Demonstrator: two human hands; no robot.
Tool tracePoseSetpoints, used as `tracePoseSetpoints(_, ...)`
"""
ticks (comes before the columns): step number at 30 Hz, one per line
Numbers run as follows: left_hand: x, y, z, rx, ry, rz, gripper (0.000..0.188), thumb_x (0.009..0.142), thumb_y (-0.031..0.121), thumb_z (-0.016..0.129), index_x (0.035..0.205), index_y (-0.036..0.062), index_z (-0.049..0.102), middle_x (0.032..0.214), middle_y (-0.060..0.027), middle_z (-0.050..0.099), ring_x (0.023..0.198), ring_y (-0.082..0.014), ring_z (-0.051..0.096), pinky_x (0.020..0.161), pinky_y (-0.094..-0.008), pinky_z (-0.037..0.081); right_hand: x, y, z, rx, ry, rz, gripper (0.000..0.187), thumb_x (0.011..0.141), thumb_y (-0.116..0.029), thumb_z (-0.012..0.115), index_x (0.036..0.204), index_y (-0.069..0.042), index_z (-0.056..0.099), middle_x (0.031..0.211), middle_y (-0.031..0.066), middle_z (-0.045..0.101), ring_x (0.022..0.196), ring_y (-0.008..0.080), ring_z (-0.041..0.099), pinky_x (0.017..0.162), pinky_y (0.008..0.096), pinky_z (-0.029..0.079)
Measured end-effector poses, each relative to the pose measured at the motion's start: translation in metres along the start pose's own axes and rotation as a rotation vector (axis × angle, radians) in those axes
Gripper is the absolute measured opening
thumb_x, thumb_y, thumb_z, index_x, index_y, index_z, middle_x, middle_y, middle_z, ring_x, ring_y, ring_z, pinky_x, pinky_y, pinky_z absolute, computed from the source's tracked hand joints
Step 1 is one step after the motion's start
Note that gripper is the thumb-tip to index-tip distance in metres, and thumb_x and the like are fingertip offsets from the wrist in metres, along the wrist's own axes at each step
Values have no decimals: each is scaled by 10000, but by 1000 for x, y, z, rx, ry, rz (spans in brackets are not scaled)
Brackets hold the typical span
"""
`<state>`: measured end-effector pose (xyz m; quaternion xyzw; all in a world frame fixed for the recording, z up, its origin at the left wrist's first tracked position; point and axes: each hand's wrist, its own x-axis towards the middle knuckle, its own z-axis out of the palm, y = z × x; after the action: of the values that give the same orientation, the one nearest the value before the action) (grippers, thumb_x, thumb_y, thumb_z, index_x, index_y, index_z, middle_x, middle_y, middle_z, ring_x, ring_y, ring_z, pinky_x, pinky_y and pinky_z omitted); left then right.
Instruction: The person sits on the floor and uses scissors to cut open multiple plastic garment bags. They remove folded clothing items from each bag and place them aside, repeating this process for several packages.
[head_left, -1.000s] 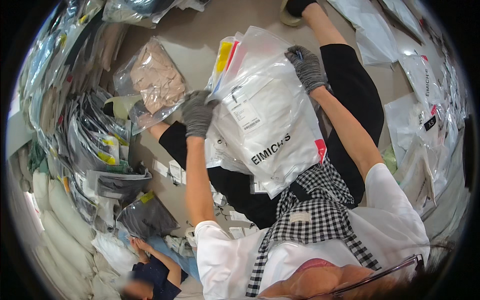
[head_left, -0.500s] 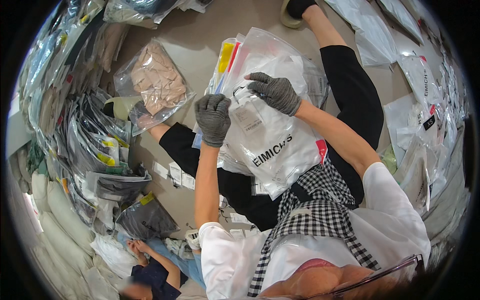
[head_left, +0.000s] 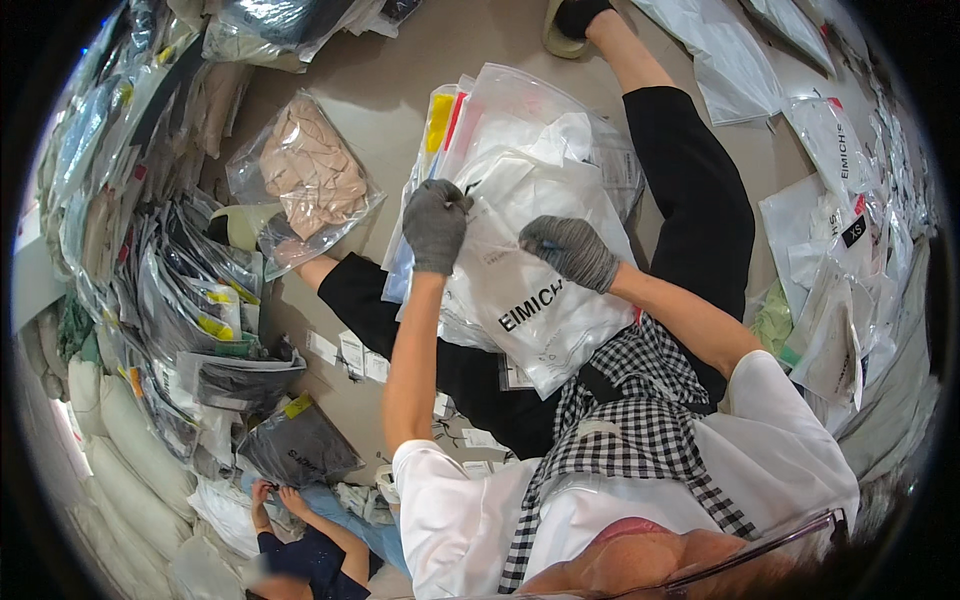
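Observation:
A clear plastic bag (head_left: 540,345) with a white garment inside lies across my lap, black lettering on its front. It rests on a stack of other bagged garments (head_left: 437,125) with yellow and red strips. My left hand (head_left: 436,226), in a grey knitted glove, is closed in a pinch at the bag's left side, beside a small dark bit like a cord. What its fingertips hold is too small to make out. My right hand (head_left: 572,252), gloved alike, is closed over the middle of the bag. A bluish patch shows at its fingers, and its grip is hidden.
A bagged beige garment (head_left: 312,165) lies left of the stack. Piles of bagged dark clothes (head_left: 190,275) line the left, and white bagged clothes (head_left: 835,250) the right. Paper tags (head_left: 350,355) litter the floor. Another person (head_left: 310,545) sits at the lower left, handling something.
My right hand has drawn down toward me and curled closed from stretched fingers. My left hand has shifted slightly right and up over the bag. The printed label is now mostly hidden.

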<state>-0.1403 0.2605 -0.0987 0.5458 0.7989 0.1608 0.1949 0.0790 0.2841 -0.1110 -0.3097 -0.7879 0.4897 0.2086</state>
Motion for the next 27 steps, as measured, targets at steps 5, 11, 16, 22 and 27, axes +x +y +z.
tracePoseSetpoints(5,-90,56,-15,280,309,494,139,686,134,640,811,115,581,848,-42,583,860,-240,552,770,-401,388,-10,-28,-24,389,276,266,214,844,-180,650,966,-21,576,866,84,646,793,150,623,724,299,494)
tracePoseSetpoints(11,-169,82,19,231,93,502,147,674,102,591,821,108,574,901,-36,595,878,-229,554,786,-416,374,-53,-21,-15,156,244,359,403,781,-154,714,1087,19,518,942,63,591,893,165,567,791,303,476)
tracePoseSetpoints(16,-178,89,18,-446,283,153,89,771,46,617,811,75,543,823,-38,590,779,-173,554,735,-335,420,-91,-9,3,353,464,546,389,772,-101,707,1095,5,518,989,58,568,923,131,518,809,283,443)
tracePoseSetpoints(22,-171,72,-7,-1362,283,-221,91,842,41,613,851,36,523,778,-32,577,741,-111,544,705,-254,458,-104,-8,8,482,532,494,343,757,-55,710,1050,-29,532,916,-1,530,836,103,484,770,252,435)
tracePoseSetpoints(27,-169,81,-31,-484,-142,154,225,765,94,676,985,77,630,640,-68,584,551,-161,524,556,-271,434,-100,-15,3,349,562,404,328,732,-88,746,986,-22,550,868,27,523,782,107,474,714,254,435)
